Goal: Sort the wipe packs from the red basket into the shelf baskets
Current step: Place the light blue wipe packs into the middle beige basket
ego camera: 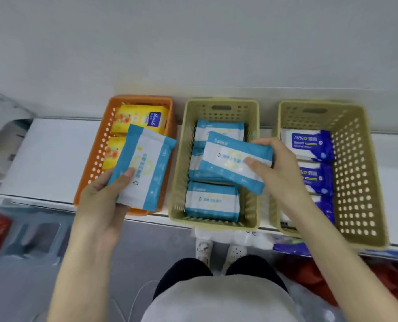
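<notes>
The left grip (102, 196) held a light-blue wipe pack (144, 168) tilted over the orange basket (93, 159) of yellow packs (135, 119). The right grip (284, 168) pinched a second light-blue pack (235, 161), thumb on top, above the middle beige basket (179, 159), where matching packs (212, 201) lay. Dark-blue packs (309, 142) lay in the right beige basket (356, 170). All three baskets stood on the white shelf (49, 159).

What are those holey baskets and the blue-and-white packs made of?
The orange basket and both beige baskets look like rigid moulded plastic, matte, with regular hole grids. The light-blue wipe packs seem soft printed plastic film, faintly shiny; exact film unclear.
</notes>
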Demonstrator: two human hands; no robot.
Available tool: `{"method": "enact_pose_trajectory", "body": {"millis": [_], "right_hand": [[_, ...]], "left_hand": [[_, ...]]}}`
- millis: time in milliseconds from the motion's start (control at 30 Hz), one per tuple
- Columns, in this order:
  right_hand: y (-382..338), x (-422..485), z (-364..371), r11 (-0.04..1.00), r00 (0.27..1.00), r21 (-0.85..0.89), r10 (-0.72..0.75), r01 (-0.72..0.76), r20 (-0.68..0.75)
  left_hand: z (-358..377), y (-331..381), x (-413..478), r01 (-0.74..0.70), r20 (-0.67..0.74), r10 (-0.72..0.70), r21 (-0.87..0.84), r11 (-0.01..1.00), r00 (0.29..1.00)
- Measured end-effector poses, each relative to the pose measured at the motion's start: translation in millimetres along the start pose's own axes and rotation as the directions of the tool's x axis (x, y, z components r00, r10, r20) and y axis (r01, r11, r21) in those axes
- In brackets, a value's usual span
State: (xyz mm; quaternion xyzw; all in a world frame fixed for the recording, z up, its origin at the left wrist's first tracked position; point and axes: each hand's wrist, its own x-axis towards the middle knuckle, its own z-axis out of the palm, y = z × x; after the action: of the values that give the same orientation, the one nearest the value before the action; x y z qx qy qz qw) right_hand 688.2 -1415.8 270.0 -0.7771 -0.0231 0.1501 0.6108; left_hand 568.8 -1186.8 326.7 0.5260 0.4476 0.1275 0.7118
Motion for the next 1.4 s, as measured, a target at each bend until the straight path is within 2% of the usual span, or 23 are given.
{"method": "enact_pose_trajectory", "body": {"millis": [133, 267, 300, 367, 467, 500, 533, 667, 733, 800, 867, 933, 1033, 1133, 1200, 1300, 1333, 1400], "right_hand": [[1.0, 42.8, 40.7, 0.991, 0.993, -0.071, 0.105, -0.109, -0.06], [-3.8, 79.1, 78.9, 0.974, 0.949, 0.042, 0.228, -0.224, -0.219], [-4.7, 85.1, 87.2, 0.969, 0.931, 0.081, 0.248, -0.235, -0.27], [-1.6, 95.7, 98.2, 0.924, 0.87, 0.264, 0.359, -0.278, -0.339], [7.9, 107.0, 99.4, 0.734, 0.756, 0.56, 0.599, -0.385, -0.265], [10.3, 108.6, 97.4, 0.695, 0.734, 0.594, 0.635, -0.406, -0.242], [13.2, 109.9, 94.8, 0.698, 0.733, 0.581, 0.638, -0.419, -0.238], [24.7, 110.0, 90.8, 0.84, 0.811, 0.363, 0.512, -0.404, -0.283], [27.8, 104.7, 91.9, 0.928, 0.869, 0.141, 0.371, -0.344, -0.326], [34.4, 98.7, 94.1, 0.957, 0.927, -0.152, 0.189, -0.248, -0.325], [38.6, 89.3, 95.7, 0.898, 0.958, -0.413, 0.032, -0.153, -0.285], [45.1, 83.2, 94.2, 0.812, 0.979, -0.584, -0.102, -0.021, -0.178], [52.1, 79.0, 91.3, 0.686, 0.994, -0.719, -0.08, 0.114, 0.081], [53.9, 79.6, 88.9, 0.647, 0.989, -0.754, -0.006, 0.117, 0.149], [45.1, 78.4, 86.9, 0.734, 0.989, -0.677, 0.043, 0.064, 0.14], [16.2, 64.1, 79.7, 0.943, 0.991, -0.317, 0.125, -0.106, 0.039], [4.1, 54.9, 76.8, 0.978, 0.985, -0.147, 0.158, -0.147, 0.066], [-13.7, 34.2, 72.4, 0.951, 0.945, 0.182, 0.2, -0.251, 0.258]], "left_hand": [[-9.2, 1.8, 4.1, -0.01, 0.018, 0.011, -0.046, 0.999, 1.0], [-13.1, -1.0, 11.2, 0.014, 0.037, -0.011, -0.063, 0.998, 0.999], [-13.5, -1.6, 14.1, 0.026, 0.041, -0.023, -0.069, 0.997, 0.999], [-14.9, -2.1, 20.1, 0.048, 0.048, -0.045, -0.082, 0.995, 0.998], [-16.6, 1.2, 26.9, 0.065, 0.067, -0.059, -0.099, 0.993, 0.996], [-17.3, 2.7, 29.0, 0.063, 0.07, -0.057, -0.101, 0.993, 0.996], [-18.4, 4.2, 30.8, 0.06, 0.071, -0.053, -0.101, 0.993, 0.996], [-21.5, 7.9, 37.9, 0.05, 0.076, -0.043, -0.088, 0.995, 0.996], [-20.6, 8.0, 41.4, 0.055, 0.091, -0.047, -0.081, 0.995, 0.995], [-18.9, 7.4, 45.1, 0.066, 0.109, -0.057, -0.084, 0.994, 0.992], [-17.0, 6.7, 48.8, 0.081, 0.121, -0.071, -0.08, 0.994, 0.99], [-15.0, 5.8, 52.3, 0.098, 0.127, -0.088, -0.077, 0.992, 0.988], [-12.4, 4.1, 57.4, 0.125, 0.129, -0.113, -0.085, 0.989, 0.985], [-9.3, 1.4, 60.8, 0.146, 0.128, -0.137, -0.065, 0.987, 0.982], [-5.9, 0.0, 62.6, 0.156, 0.137, -0.147, -0.062, 0.986, 0.98], [2.8, -0.9, 63.2, 0.167, 0.166, -0.155, -0.059, 0.984, 0.974], [6.5, -1.3, 63.5, 0.163, 0.181, -0.152, -0.046, 0.986, 0.972], [15.1, -2.0, 61.9, 0.147, 0.224, -0.142, -0.008, 0.989, 0.964]]}}
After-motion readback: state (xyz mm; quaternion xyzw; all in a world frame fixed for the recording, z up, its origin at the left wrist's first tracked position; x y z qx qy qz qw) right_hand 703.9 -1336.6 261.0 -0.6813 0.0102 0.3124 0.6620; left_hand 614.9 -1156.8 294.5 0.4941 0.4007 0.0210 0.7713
